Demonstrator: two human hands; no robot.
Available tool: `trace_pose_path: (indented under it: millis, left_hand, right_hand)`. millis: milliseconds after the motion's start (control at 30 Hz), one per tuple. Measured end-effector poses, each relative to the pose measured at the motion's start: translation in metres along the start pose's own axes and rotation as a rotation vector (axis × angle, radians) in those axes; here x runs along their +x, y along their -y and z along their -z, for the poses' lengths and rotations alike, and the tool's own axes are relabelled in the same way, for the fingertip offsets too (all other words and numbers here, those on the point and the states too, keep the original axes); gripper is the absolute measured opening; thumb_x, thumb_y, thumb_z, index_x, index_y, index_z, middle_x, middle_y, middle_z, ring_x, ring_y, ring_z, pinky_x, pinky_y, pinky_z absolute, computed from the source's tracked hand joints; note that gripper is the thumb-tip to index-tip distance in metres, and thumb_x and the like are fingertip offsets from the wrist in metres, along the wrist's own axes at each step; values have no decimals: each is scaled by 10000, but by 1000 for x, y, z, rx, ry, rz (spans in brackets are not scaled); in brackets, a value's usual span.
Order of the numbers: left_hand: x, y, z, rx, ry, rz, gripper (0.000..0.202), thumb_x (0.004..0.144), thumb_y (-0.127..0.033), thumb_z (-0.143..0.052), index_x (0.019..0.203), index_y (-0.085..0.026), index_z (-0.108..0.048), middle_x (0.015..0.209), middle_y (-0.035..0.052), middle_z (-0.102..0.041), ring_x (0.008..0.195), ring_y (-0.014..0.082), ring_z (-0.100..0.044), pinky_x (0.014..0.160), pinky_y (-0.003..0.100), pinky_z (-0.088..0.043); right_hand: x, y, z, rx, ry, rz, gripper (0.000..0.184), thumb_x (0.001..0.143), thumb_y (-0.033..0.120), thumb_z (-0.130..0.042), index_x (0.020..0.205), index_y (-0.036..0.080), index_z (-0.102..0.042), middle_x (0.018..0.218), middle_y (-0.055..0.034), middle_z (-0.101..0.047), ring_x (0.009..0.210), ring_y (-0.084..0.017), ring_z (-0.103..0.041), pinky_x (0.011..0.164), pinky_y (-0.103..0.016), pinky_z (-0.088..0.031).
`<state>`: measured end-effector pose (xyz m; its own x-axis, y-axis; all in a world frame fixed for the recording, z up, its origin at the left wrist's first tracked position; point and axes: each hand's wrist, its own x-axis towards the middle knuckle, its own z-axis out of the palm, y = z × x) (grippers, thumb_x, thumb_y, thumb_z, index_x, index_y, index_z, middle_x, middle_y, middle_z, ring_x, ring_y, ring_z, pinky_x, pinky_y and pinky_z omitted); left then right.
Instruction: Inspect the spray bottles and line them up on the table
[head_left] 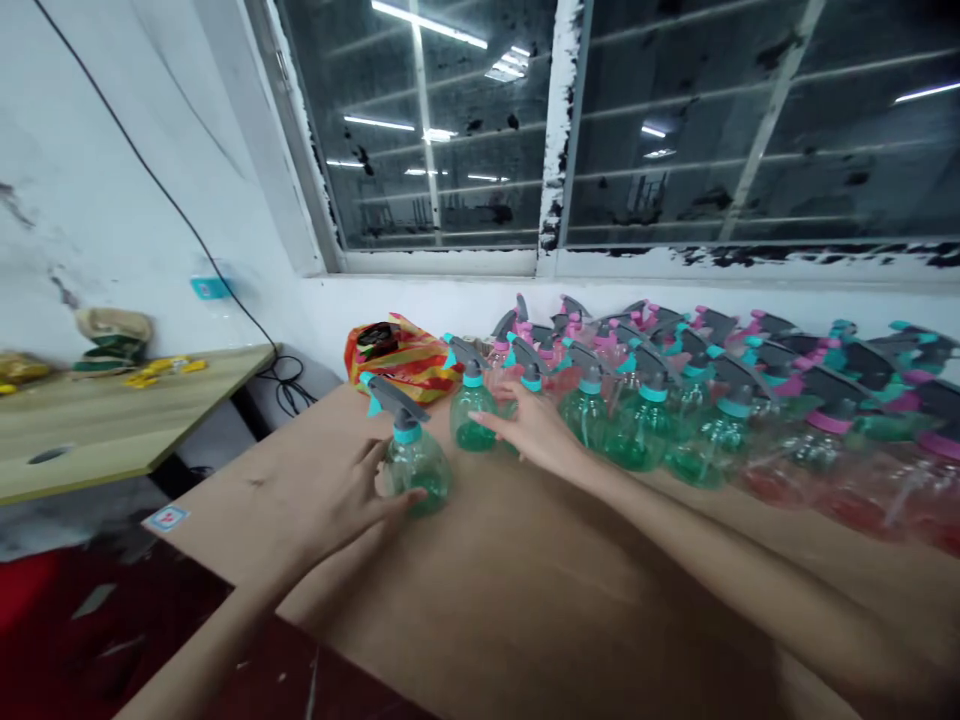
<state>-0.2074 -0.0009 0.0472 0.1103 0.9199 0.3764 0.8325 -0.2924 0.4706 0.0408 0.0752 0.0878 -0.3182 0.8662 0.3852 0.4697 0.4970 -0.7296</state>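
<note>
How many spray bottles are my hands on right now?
2. The left hand cups the nearest green bottle; the right hand rests against a second green bottle just behind it, though blur makes that contact uncertain.

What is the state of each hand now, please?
Left hand: open, cupped against a green spray bottle.
Right hand: open, fingertips at a second green bottle.
</note>
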Motion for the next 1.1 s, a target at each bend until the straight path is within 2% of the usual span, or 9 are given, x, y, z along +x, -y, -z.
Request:
trace_pose_path:
  millis: [133,267,433,633,767,867,933,1000,1100]
  left_hand:
    - [25,30,2,-42,-72,32,565,750,-494,-607,1192,-204,-404,1146,91,-558,1077,297,-541,875,451,-446]
    - [47,44,1,-72,-85,51,589,744,-500,-608,1180,-149,-422,1178,124,-552,1090,305,-541,874,424,-443]
    - [73,50,2,-97,-24,54,535,732,-481,-622,1135,-151,-504,1095,58,-612,1027,315,-578,832,406,-445]
    - [93,47,-1,-130,-24,89,592,637,-475,-716,1130,-208,-526,1031,69,-642,964,304,-601,796,404,-469]
    - [75,41,-1,-128,-133,129,731,644,-516,-694,1247,-219,-406,1127,90,-572,1068,332,-538,818,443,-464]
    - [40,31,-3,-134,-180,146,621,780,-565,-547,1242,-179,-394,1043,103,-568,1015,311,-571,786,444,-492]
    - [13,16,-7,-154,-121,136,542,824,-564,-500,1199,-178,-434,954,83,-590,933,284,-616,738,425,-523]
    - [-9,-11,-14,-175,-22,96,557,755,-576,-593,1147,-192,-494,965,83,-617,914,283,-630,736,416,-535]
    - [-24,-66,-29,-160,198,-43,659,711,-528,-699,1269,-282,-451,1251,75,-552,1094,303,-554,897,471,-458]
  right_hand:
    - [28,0,-19,-100,-46,-30,646,766,460,-578,1288,104,-439,1102,-203,-623,1014,-358,-592,768,-458,-487]
    - [39,0,-39,-180,-67,-50,670,783,471,-551,1275,35,-424,1164,-254,-578,1103,-372,-542,848,-454,-458]
    - [35,-1,-56,-294,-78,-24,668,806,444,-533,1297,15,-388,1157,-267,-574,1033,-373,-584,789,-447,-479]
    - [23,-4,-59,-434,-119,9,593,798,442,-560,1246,67,-458,1203,-256,-538,858,-367,-643,660,-480,-497]
    - [2,-3,-44,-479,-123,71,566,784,468,-583,1184,75,-515,1154,-237,-580,844,-352,-643,655,-462,-507]
    - [-27,-1,-26,-495,-107,136,557,765,460,-619,1150,65,-543,1131,-209,-603,929,-347,-617,711,-441,-516]
    - [-51,-2,-12,-501,-92,162,515,756,454,-633,1081,58,-581,1059,-192,-634,955,-342,-604,739,-434,-516]
    - [-75,-6,1,-508,-88,176,515,737,463,-647,1057,62,-593,1050,-189,-639,984,-350,-589,748,-440,-518]
    - [-107,-15,23,-527,-126,218,572,716,471,-656,1118,75,-565,1140,-187,-614,1087,-374,-526,775,-462,-515]
